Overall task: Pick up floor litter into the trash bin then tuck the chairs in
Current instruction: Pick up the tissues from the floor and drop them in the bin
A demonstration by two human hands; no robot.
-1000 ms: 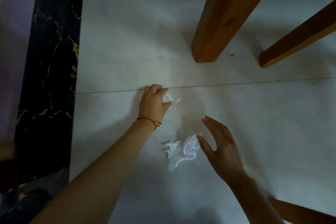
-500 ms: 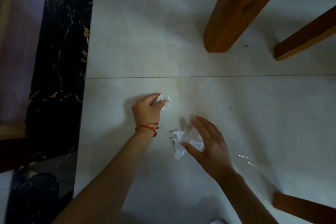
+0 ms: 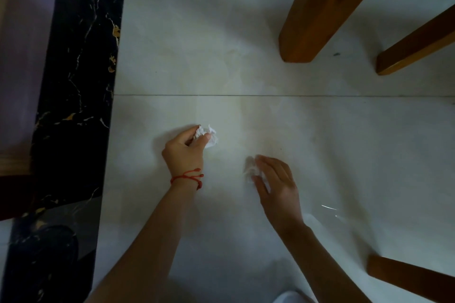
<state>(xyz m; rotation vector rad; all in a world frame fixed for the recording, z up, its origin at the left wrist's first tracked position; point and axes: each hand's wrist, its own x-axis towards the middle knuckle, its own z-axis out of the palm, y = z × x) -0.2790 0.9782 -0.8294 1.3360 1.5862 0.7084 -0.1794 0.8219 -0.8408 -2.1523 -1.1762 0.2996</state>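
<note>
Low over the pale tiled floor, my left hand (image 3: 186, 150), with a red string bracelet on the wrist, is closed on a small crumpled white paper (image 3: 209, 136) that sticks out past the fingertips. To its right, my right hand (image 3: 275, 182) is curled around a second crumpled white paper (image 3: 250, 169), which is blurred and mostly covered by the fingers. No trash bin is in view.
A thick wooden leg (image 3: 317, 15) stands at the upper right, with a thinner wooden leg (image 3: 416, 44) beside it and another (image 3: 413, 278) at the lower right. A black marble strip (image 3: 73, 86) runs down the left. A clear plastic scrap (image 3: 327, 214) glints by my right forearm.
My left hand has drawn back from the tile joint with its paper. My right hand has closed over the larger paper, which lay loose on the floor a second ago.
</note>
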